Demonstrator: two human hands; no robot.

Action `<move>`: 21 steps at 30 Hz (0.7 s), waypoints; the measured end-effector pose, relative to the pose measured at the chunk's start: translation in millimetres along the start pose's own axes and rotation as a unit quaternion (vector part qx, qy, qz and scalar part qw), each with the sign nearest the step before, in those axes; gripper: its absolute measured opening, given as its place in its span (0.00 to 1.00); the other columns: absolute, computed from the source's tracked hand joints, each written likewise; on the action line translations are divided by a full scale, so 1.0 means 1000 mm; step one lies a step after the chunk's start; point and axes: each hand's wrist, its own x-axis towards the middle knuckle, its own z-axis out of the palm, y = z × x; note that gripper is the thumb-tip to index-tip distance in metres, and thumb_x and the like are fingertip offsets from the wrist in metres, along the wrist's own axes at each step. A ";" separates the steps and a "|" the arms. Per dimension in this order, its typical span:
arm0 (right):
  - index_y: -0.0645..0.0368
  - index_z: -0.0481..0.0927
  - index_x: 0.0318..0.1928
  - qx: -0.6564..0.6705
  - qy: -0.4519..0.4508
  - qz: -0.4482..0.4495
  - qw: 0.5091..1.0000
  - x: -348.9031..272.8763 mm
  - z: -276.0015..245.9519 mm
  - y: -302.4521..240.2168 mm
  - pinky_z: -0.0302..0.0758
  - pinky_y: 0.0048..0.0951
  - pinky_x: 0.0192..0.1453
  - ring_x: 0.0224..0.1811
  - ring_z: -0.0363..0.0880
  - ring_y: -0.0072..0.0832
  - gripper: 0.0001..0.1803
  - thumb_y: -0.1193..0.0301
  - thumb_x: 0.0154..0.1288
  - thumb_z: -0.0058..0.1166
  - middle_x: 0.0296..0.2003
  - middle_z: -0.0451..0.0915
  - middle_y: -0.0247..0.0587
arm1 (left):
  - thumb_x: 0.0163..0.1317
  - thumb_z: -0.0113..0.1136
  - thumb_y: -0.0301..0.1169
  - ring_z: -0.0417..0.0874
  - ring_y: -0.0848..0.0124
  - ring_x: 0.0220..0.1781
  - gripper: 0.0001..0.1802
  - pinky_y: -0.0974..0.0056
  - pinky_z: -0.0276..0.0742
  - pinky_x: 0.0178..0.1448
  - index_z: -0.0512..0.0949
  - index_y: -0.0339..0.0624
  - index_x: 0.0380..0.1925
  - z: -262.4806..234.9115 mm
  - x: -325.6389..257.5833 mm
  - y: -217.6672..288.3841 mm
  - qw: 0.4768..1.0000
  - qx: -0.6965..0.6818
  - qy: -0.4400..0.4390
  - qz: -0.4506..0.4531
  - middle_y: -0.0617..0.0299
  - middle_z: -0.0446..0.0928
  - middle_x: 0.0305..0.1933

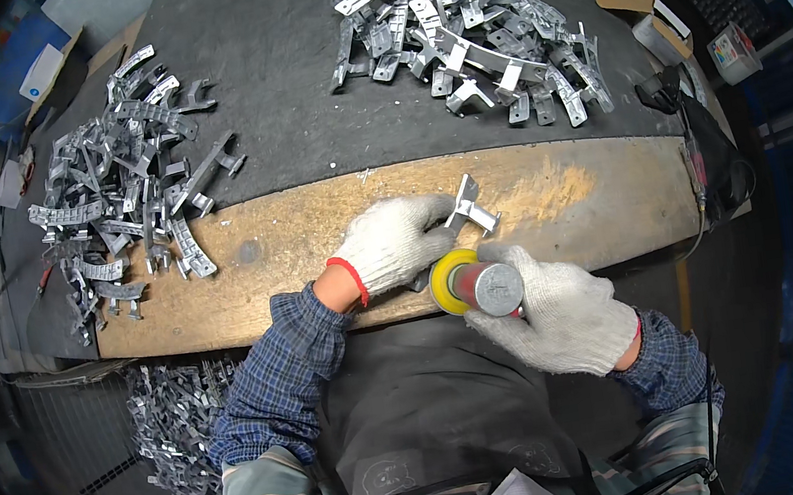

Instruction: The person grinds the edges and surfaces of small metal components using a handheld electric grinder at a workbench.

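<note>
My left fingers (428, 207) are curled round a bracket (466, 205) at the tabletop (300, 235), my right fingers (512, 256) wrapped about a sander (497, 288).

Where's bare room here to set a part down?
Widest: the black mat between the left heap of silver metal brackets and right heap. Also the tan wooden strip between left heap and white-gloved left hand, and the strip's right end. Crowded: both heaps and the strip's middle, where that hand holds a bracket near a red-yellow cylindrical tool.

Wood-edged workbench (638, 221), dark grey floor (734, 303)
</note>
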 end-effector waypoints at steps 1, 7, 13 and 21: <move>0.68 0.76 0.68 -0.017 -0.001 -0.005 1.000 0.001 -0.002 -0.003 0.89 0.45 0.34 0.32 0.94 0.52 0.36 0.52 0.76 0.71 0.32 0.90 0.56 | 0.73 0.70 0.44 0.95 0.53 0.50 0.27 0.53 0.88 0.56 0.86 0.47 0.68 0.001 0.001 -0.002 1.000 -0.003 0.000 0.000 0.46 0.92 0.50; 0.65 0.70 0.74 0.028 -0.115 0.143 0.983 -0.007 -0.013 -0.011 0.91 0.52 0.45 0.43 0.95 0.60 0.40 0.49 0.78 0.67 0.41 0.91 0.63 | 0.74 0.68 0.44 0.95 0.56 0.47 0.26 0.55 0.88 0.54 0.87 0.48 0.68 -0.001 0.001 -0.005 1.000 -0.020 0.003 0.006 0.49 0.93 0.48; 0.64 0.69 0.76 0.105 -0.058 0.193 0.974 -0.036 0.000 0.019 0.89 0.50 0.61 0.56 0.93 0.60 0.41 0.53 0.76 0.70 0.52 0.91 0.64 | 0.75 0.67 0.44 0.94 0.62 0.42 0.26 0.58 0.86 0.51 0.87 0.48 0.69 -0.006 0.003 -0.001 0.999 -0.037 -0.025 -0.020 0.52 0.92 0.44; 0.63 0.76 0.72 0.340 0.145 0.244 0.897 -0.012 0.004 0.076 0.87 0.32 0.41 0.32 0.89 0.26 0.28 0.62 0.81 0.67 0.40 0.89 0.40 | 0.75 0.66 0.43 0.92 0.66 0.41 0.26 0.60 0.86 0.49 0.85 0.43 0.68 -0.012 0.003 0.014 0.997 -0.020 -0.045 -0.063 0.52 0.92 0.43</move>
